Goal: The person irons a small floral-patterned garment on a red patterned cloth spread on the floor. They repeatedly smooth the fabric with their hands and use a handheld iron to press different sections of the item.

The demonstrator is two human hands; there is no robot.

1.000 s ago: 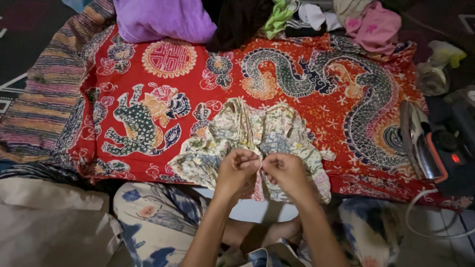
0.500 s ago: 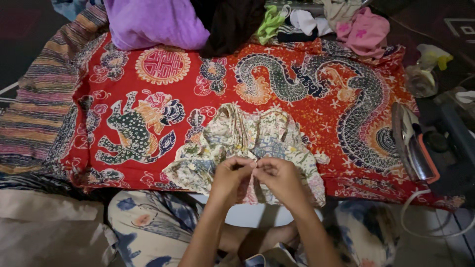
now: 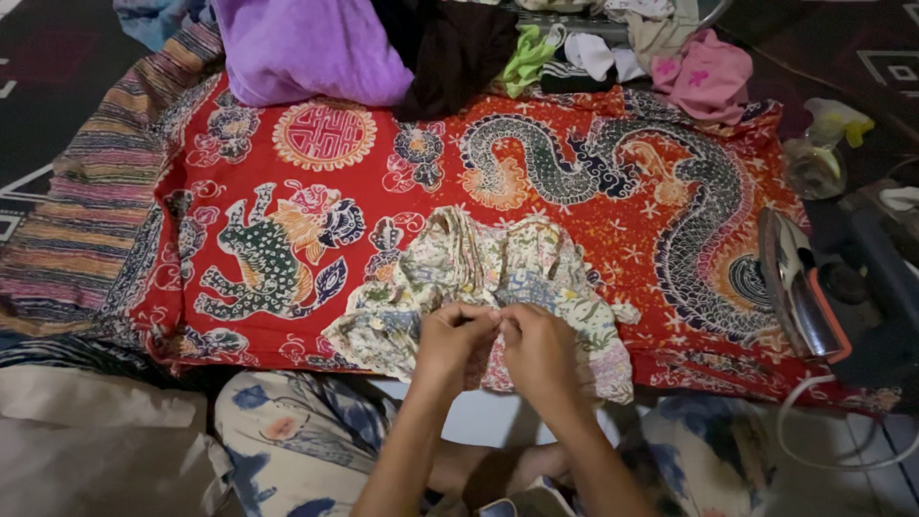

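Note:
A small pale floral garment point(image 3: 498, 278) lies crumpled on a red batik cloth point(image 3: 402, 201) printed with a dragon and a lion-like beast. My left hand point(image 3: 453, 343) and my right hand point(image 3: 539, 351) meet at the garment's near edge, fingertips together, both pinching the fabric there. What lies between the fingertips is too small to tell. My forearms reach up from the bottom of the view over my lap in blue floral cloth.
An iron point(image 3: 802, 287) stands on its heel at the right, its white cord point(image 3: 814, 421) looping below. Piled clothes line the far edge: purple point(image 3: 306, 48), black point(image 3: 455, 48), green point(image 3: 526, 53), pink point(image 3: 713, 72). A striped cloth point(image 3: 86, 201) lies at the left.
My hands stay at the garment's near edge and have closed in a little, fingertips now touching. The view has shifted slightly.

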